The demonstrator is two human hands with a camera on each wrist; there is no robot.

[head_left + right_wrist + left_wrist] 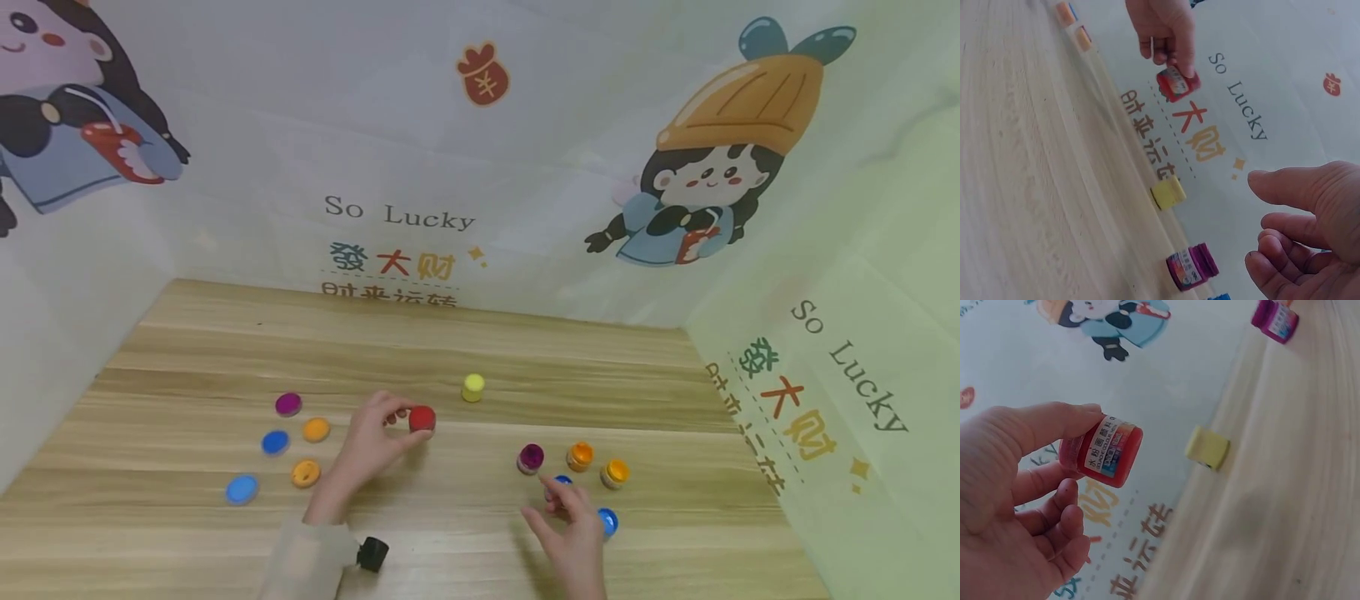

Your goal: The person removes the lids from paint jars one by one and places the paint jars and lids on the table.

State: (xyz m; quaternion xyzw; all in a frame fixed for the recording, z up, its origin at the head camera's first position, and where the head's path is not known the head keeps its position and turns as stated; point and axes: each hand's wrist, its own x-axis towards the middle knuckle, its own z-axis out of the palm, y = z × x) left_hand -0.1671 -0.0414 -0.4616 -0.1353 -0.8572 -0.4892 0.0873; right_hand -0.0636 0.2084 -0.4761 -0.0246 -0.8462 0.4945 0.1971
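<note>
My left hand (pixel 375 442) pinches a small red paint jar (pixel 422 419) between thumb and fingers, off the table. In the left wrist view the printed label on the red jar (pixel 1107 447) faces the camera. A yellow jar (pixel 472 388) stands just beyond it, its top covered in yellow. My right hand (pixel 576 537) holds nothing; its thumb and fingers are apart, loosely bent. It hovers by a dark blue jar (pixel 561 481), partly hidden behind the fingers, and a light blue jar (pixel 608 522). A purple jar (pixel 530 458) stands a little beyond.
An orange jar (pixel 580 456) and a yellow-orange jar (pixel 615 473) stand at the right. Loose lids lie at the left: purple (pixel 288 404), dark blue (pixel 275 442), light blue (pixel 242 489), orange (pixel 316 429) and another orange (pixel 305 473). Printed cloth walls enclose the wooden table (pixel 450 542).
</note>
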